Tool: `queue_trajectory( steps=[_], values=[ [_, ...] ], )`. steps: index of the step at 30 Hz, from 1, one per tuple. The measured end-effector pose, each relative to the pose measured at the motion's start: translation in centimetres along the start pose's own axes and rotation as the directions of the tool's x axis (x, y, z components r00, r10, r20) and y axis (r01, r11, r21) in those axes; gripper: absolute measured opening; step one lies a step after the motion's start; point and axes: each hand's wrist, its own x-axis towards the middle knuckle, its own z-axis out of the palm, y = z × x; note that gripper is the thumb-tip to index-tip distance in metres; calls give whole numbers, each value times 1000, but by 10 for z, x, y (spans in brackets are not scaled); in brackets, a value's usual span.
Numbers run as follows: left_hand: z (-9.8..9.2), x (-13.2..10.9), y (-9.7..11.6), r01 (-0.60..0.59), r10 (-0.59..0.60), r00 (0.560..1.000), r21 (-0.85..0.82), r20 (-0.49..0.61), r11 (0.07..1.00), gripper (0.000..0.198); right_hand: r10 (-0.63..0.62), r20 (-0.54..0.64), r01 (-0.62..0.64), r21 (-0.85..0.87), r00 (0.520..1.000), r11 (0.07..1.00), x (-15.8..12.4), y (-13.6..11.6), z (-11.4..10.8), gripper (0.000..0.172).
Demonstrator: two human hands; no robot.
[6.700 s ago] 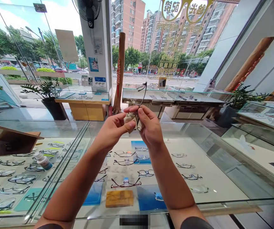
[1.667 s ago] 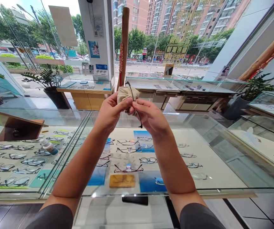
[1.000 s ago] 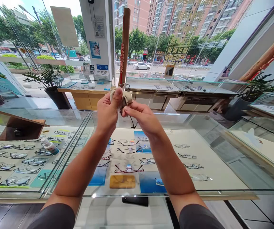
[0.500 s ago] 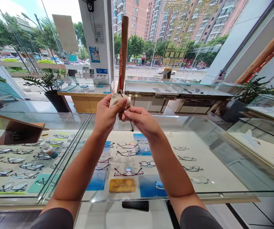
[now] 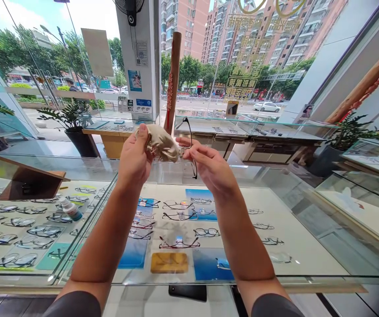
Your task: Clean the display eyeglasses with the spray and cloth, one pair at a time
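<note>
1. Head view: left hand (image 5: 134, 157) and right hand (image 5: 213, 169) raised above a glass case (image 5: 308, 259), close together, presumably to keep both held items within easy reach of each other.
2. Cloth (image 5: 161, 143) bunched in left hand. Fingers curled firmly around its left end, thumb pressed against it; right end loose, toward right hand. Grip at one end probably chosen to leave the rest free to fold.
3. Glasses (image 5: 191, 134) pinched between thumb and fingertips of right hand, just beside the cloth. Cannot tell whether touching it.
4. Glasses turned on edge: upper temple (image 5: 188, 124) pointing up, lower temple (image 5: 195, 171) hanging below the fingers. Pinch near the front of the frame, seemingly to spare the temples from strain. Lenses hard to make out.
5. Inside the case: frames (image 5: 179, 243) in spread rows, apparently for viewing from above; yellow block (image 5: 169, 263) and blue card (image 5: 207, 266) near the front edge.
6. To the left: bottle (image 5: 72, 209), leaning. Cannot tell whether on the glass or beneath it.
7. Below the case's front edge: phone (image 5: 187, 293), lying flat on a white surface (image 5: 143, 304), well apart from the hands.
</note>
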Motion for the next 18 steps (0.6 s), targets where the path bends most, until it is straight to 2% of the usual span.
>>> queue_trajectory(
  steps=[3, 6, 8, 10, 14, 18],
  values=[
    [-7, 2, 9, 11, -10, 1000, 29, -26, 1000, 42, 29, -20, -29, 4, 999, 1000, -1, -6, -7, 22],
    [-8, 1, 19, 9, -10, 1000, 93, 12, 996, 32, 80, -8, -80, 3, 997, 997, -4, -11, -13, 26],
    [-7, -2, 22, -29, 21, 998, 163, 56, 986, 20, 95, -14, -95, 20, 995, 995, -5, -13, -15, 28],
    [-7, -3, 21, -121, 97, 990, 254, 104, 960, 10, 99, -12, -98, 32, 995, 995, -6, -14, -16, 28],
    [-6, -8, 20, -353, 267, 928, 388, 259, 852, 27, 89, 13, -88, -39, 996, 995, -7, -14, -16, 27],
    [-8, -14, 29, -524, 268, 828, 512, 492, 680, 45, 58, 40, -51, -146, 998, 988, -9, -20, -17, 27]
  ],
)
